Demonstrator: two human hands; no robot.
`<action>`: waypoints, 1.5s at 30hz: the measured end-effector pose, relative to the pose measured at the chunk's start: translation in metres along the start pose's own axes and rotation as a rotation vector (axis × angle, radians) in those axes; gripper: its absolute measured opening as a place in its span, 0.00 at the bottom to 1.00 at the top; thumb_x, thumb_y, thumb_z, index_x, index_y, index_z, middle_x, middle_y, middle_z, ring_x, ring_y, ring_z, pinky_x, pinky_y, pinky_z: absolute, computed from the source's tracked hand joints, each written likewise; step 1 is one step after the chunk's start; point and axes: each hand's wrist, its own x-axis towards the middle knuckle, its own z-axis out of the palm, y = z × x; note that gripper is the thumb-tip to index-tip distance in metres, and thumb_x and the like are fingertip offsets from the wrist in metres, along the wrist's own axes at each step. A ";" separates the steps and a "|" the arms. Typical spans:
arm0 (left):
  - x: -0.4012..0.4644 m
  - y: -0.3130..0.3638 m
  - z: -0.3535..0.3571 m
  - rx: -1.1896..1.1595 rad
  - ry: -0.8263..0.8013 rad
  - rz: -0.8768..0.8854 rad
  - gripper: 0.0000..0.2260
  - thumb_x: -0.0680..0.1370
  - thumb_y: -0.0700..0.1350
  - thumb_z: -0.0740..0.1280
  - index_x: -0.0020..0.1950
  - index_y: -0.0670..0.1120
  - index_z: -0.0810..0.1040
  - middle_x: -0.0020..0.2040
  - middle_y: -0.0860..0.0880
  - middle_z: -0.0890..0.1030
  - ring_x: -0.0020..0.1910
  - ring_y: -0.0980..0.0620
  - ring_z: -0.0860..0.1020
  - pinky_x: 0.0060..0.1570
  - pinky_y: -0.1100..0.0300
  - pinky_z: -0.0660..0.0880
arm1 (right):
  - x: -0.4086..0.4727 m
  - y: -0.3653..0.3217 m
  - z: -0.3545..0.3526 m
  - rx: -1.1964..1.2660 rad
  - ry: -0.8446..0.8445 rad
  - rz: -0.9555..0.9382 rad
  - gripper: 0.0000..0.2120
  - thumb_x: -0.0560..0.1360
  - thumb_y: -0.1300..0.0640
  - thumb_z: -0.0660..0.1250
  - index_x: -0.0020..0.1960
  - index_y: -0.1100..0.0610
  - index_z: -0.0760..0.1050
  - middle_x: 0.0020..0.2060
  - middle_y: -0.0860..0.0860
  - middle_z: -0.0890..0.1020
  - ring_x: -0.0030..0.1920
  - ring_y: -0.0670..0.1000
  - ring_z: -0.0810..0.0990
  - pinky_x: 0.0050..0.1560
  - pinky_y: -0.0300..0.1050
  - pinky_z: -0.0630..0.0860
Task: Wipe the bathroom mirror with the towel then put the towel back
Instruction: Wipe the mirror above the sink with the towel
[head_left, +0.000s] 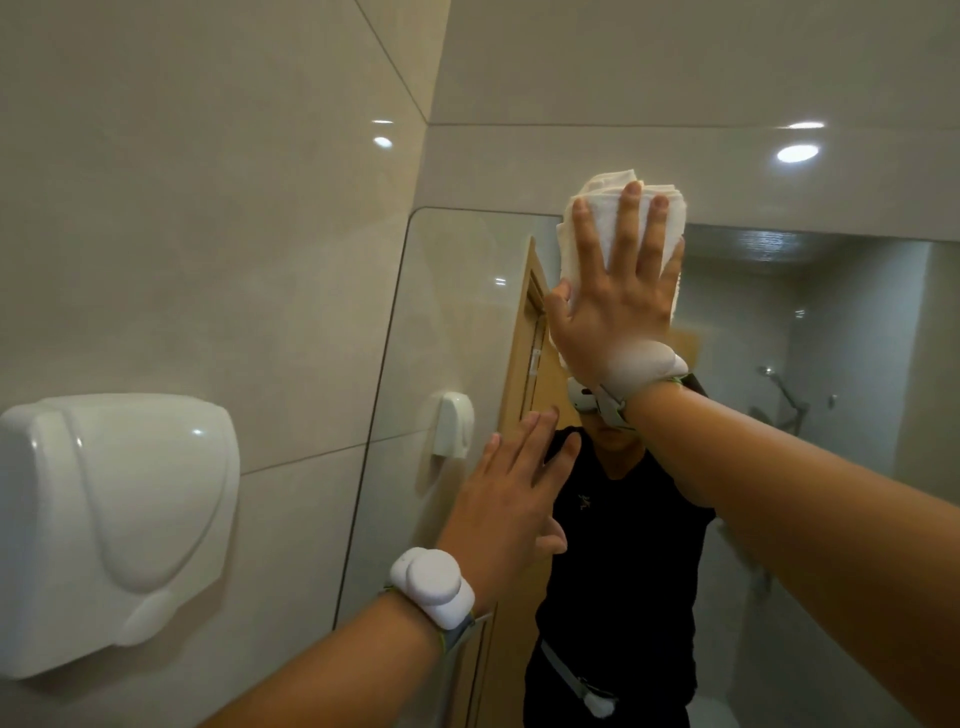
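Observation:
A folded white towel (605, 228) is pressed flat against the top edge of the bathroom mirror (452, 322), partly over the wall tile above it. My right hand (618, 301) lies spread on the towel, fingers pointing up, holding it to the glass. My left hand (511, 493) rests lower and to the left, fingers apart, flat against the mirror with nothing in it. Both wrists carry white bands. The mirror shows a person in a black shirt, a wooden door and a shower.
A white wall-mounted hand dryer (114, 519) juts out from the tiled left wall, close to my left forearm. Its reflection (453, 426) shows near the mirror's left edge. Beige tiles surround the mirror above and to the left.

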 end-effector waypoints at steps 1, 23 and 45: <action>0.000 0.000 0.000 0.007 0.000 0.001 0.45 0.76 0.58 0.72 0.85 0.52 0.49 0.86 0.46 0.42 0.85 0.44 0.42 0.82 0.43 0.47 | 0.000 -0.004 0.002 0.007 -0.001 -0.005 0.36 0.78 0.44 0.54 0.85 0.47 0.53 0.85 0.60 0.53 0.84 0.66 0.49 0.80 0.71 0.53; -0.098 -0.024 -0.005 -0.074 0.184 -0.109 0.06 0.80 0.46 0.65 0.54 0.51 0.81 0.51 0.50 0.80 0.47 0.49 0.78 0.44 0.55 0.76 | -0.022 -0.074 0.036 0.104 -0.135 -0.352 0.38 0.77 0.44 0.60 0.85 0.47 0.53 0.85 0.58 0.52 0.84 0.66 0.50 0.79 0.72 0.56; -0.154 0.003 0.022 -0.452 0.077 -0.497 0.06 0.80 0.46 0.68 0.56 0.54 0.78 0.53 0.52 0.77 0.46 0.51 0.81 0.44 0.53 0.79 | -0.175 -0.008 -0.011 0.178 -0.327 -0.698 0.39 0.76 0.46 0.67 0.84 0.46 0.58 0.84 0.58 0.56 0.84 0.65 0.50 0.79 0.72 0.55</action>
